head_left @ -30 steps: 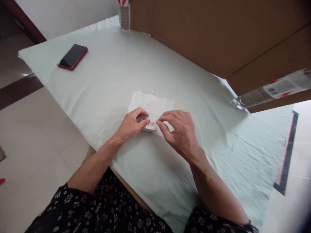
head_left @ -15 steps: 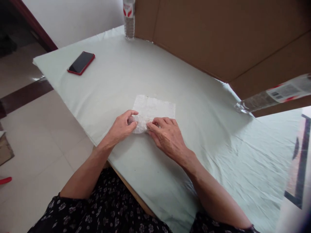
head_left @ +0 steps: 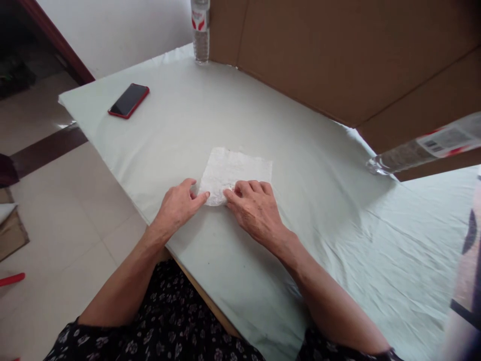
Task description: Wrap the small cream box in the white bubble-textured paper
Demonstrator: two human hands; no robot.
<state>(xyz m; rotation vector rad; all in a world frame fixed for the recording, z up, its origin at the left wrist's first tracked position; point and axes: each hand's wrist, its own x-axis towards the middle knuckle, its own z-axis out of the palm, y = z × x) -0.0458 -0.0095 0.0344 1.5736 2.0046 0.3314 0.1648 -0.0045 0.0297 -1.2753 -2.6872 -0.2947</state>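
A thin, wrinkled white sheet (head_left: 236, 168), like a tissue or soft paper, lies on the pale green tablecloth. Its near edge looks bunched or folded. My left hand (head_left: 176, 205) is at the sheet's near left corner, thumb stretched out and touching the edge, the fingers apart from the thumb. Over the near right part rests my right hand (head_left: 257, 208), its fingers curled and thumb pressed in on the sheet's edge. The right hand's fingertips are partly hidden.
A phone in a red case (head_left: 129, 101) lies toward the far left. One plastic bottle (head_left: 200, 37) stands against a large cardboard panel (head_left: 300, 55); another bottle (head_left: 424, 148) leans at the right. The table's left edge drops to a tiled floor (head_left: 75, 210).
My left hand has drawn back slightly to the left, uncovering the sheet's left corner, which now lies flatter. The right hand has shifted only a little. The view has tilted slightly.
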